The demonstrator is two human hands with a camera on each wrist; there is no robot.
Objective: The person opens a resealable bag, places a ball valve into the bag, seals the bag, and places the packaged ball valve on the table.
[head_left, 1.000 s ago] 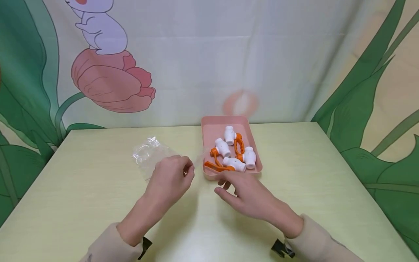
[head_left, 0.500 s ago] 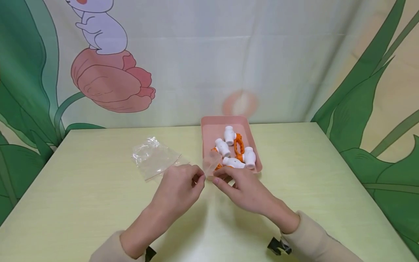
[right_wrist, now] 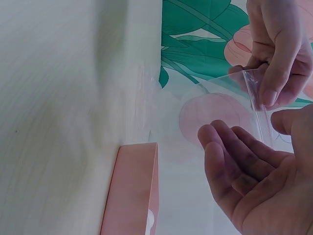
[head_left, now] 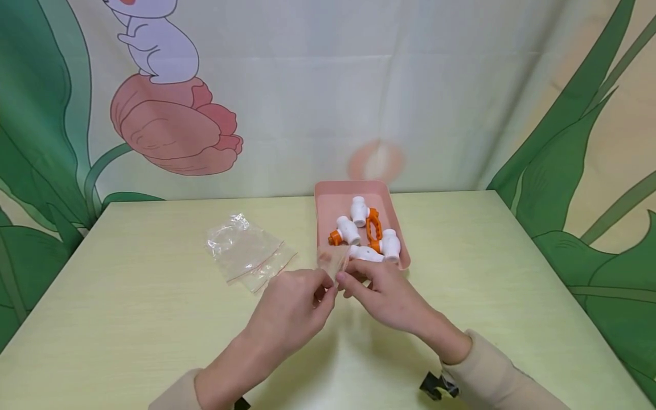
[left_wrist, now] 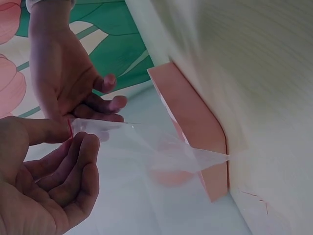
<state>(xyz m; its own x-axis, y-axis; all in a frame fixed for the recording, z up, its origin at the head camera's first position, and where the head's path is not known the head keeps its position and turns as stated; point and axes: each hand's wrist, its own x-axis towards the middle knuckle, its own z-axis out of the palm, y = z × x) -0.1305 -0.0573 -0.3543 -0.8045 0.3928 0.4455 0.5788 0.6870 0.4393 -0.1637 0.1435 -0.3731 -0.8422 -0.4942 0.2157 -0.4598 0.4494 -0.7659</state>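
Observation:
My left hand (head_left: 292, 307) pinches the zip edge of a small clear zip-lock bag (head_left: 330, 258) between thumb and fingers, in front of the pink tray. In the left wrist view the bag (left_wrist: 146, 142) stretches away from that pinch, its red zip line at the fingertips. My right hand (head_left: 389, 296) is beside the bag's mouth, fingers loosely bent; in the right wrist view its thumb and fingers stand apart on either side of the bag's edge (right_wrist: 259, 105). Several white ball valves (head_left: 390, 246) with orange handles (head_left: 374, 225) lie in the tray (head_left: 328, 196); the nearest is partly hidden.
Left of the tray, clear zip-lock bags (head_left: 246, 245) lie overlapping on the pale wooden table (head_left: 128, 296). A printed curtain (head_left: 307, 114) hangs along the table's back edge.
My left hand has moved right and a little nearer, bringing the bag in front of the tray beside the right hand. The bags on the table are now less covered.

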